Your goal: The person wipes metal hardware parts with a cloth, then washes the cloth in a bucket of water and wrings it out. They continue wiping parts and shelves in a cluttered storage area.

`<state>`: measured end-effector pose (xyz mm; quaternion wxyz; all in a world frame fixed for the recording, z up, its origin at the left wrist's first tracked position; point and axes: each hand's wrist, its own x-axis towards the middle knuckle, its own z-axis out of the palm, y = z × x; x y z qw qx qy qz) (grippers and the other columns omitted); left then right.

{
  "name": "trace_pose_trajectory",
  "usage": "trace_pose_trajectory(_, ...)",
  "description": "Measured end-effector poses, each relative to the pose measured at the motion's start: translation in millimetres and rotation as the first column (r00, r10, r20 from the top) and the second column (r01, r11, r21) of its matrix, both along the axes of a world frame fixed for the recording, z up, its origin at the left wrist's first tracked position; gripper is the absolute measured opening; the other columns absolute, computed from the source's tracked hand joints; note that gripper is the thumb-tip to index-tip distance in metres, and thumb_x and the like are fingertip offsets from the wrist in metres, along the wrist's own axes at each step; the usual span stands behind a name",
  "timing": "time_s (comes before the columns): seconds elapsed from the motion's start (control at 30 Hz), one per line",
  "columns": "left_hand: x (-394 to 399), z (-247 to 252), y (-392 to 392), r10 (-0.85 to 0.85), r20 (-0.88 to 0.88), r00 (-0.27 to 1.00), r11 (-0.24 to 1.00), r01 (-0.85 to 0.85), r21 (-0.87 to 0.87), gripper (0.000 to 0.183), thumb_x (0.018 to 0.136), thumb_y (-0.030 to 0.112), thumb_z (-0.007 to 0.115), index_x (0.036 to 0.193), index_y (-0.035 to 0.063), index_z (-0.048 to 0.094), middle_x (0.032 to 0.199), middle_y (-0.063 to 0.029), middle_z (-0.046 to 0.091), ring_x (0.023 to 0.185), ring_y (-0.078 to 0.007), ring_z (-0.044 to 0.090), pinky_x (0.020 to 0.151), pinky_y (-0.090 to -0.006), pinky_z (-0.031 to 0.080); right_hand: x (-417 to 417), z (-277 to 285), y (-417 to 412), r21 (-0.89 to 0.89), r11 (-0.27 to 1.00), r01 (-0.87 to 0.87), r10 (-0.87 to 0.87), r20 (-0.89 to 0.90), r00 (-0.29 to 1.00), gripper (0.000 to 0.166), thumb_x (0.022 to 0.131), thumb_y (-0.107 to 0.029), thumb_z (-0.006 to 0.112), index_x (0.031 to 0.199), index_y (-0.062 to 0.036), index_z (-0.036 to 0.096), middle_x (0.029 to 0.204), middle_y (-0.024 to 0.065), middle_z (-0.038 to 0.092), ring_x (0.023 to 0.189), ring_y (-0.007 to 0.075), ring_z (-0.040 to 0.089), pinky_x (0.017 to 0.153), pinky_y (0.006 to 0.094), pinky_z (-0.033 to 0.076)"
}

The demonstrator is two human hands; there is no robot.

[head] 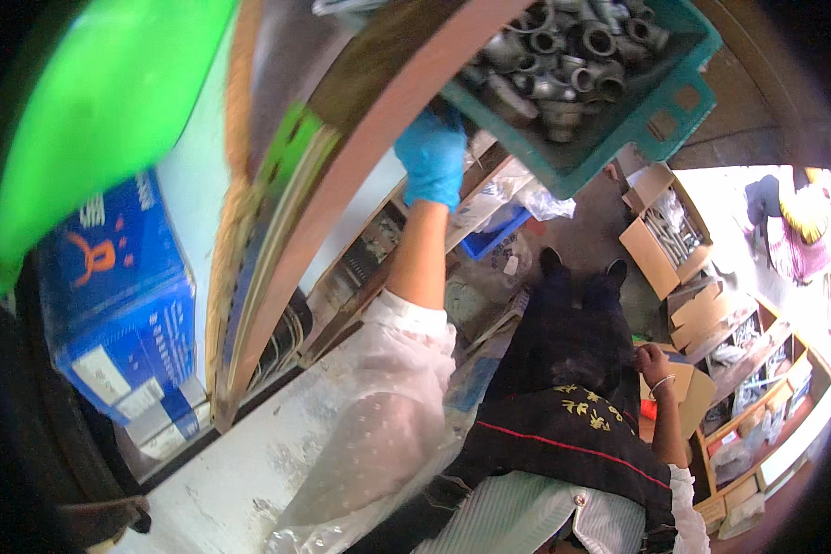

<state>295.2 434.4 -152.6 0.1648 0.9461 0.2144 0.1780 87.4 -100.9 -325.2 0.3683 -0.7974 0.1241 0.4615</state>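
Note:
My left hand, in a blue glove, reaches up to the near left corner of a green plastic crate. Its fingertips are lost in shadow behind the crate's edge and a wooden shelf post, so their grip is hidden. Metal pipe fittings fill the crate, many of them ring-ended. Bare, with a bracelet at the wrist, my right hand hangs low beside my black apron, its fingers curled. An open cardboard box lies close to it; whether the fingers hold anything is unclear.
Blue printed cartons stand at left under a bright green sheet. Beyond my feet is a blue tray. Cardboard boxes of metal parts and a wooden compartment rack line the right. Another person is at far right.

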Motion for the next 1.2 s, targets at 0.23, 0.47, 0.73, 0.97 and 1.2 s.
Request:
trace_pose_trajectory(0.23,-157.0,-9.0,79.5,0.280,0.063,0.958,0.960,-0.281,-0.006,0.035,0.082,0.013,0.055,0.114,0.0041,0.045,0.097,-0.0137,0.050,0.082,-0.0263,0.050,0.068,-0.0369,0.046,51.8,14.0,18.5,-0.004,0.999,-0.047,0.047,0.085,0.995,0.020,0.088,-0.020,0.049,0.092,-0.0011,0.053,0.068,0.0058,0.057,0.060,0.0127,0.055,0.054,0.0258,0.045)
trace_pose_trajectory(0.47,-253.7,28.5,104.4,0.783,-0.116,0.611,0.337,-0.574,-0.746,0.017,0.088,0.005,0.045,0.105,0.0035,0.045,0.077,-0.0097,0.050,0.056,-0.0182,0.046,0.050,-0.0337,0.045,27.0,12.1,9.0,-0.011,1.000,0.018,-0.016,0.124,0.992,0.023,0.085,-0.021,0.050,0.087,0.0009,0.055,0.069,0.0107,0.059,0.061,0.0193,0.057,0.060,0.0319,0.047)
trace_pose_trajectory(0.73,-174.1,-25.2,26.6,0.163,0.233,0.959,0.898,-0.046,-0.438,0.024,0.086,0.008,0.048,0.108,0.0020,0.047,0.089,-0.0110,0.047,0.082,-0.0233,0.046,0.068,-0.0341,0.041,-16.3,-42.6,-45.8,0.005,0.999,0.046,-0.045,0.263,0.964,0.019,0.086,-0.017,0.051,0.081,0.0005,0.055,0.063,0.0073,0.056,0.052,0.0143,0.054,0.048,0.0275,0.044)
trace_pose_trajectory(0.97,-98.0,-16.5,-74.9,0.024,0.269,0.963,0.990,0.013,-0.138,0.051,0.078,0.007,0.059,0.125,0.0035,0.038,0.116,-0.0219,0.043,0.109,-0.0375,0.045,0.092,-0.0427,0.039,34.6,9.2,-9.9,0.147,0.982,0.119,-0.139,0.132,0.981,0.020,0.087,-0.019,0.050,0.084,0.0006,0.054,0.064,0.0060,0.057,0.055,0.0156,0.057,0.050,0.0274,0.046)
trace_pose_trajectory(1.2,-205.6,-6.8,-37.9,0.270,0.128,0.954,0.949,-0.241,-0.203,0.050,0.079,0.004,0.053,0.127,0.0057,0.040,0.120,-0.0187,0.043,0.109,-0.0336,0.046,0.092,-0.0395,0.041,57.0,14.7,-18.4,0.037,0.997,-0.073,0.072,0.035,0.997,0.020,0.086,-0.018,0.050,0.084,0.0003,0.056,0.065,0.0059,0.057,0.055,0.0136,0.055,0.050,0.0272,0.046)
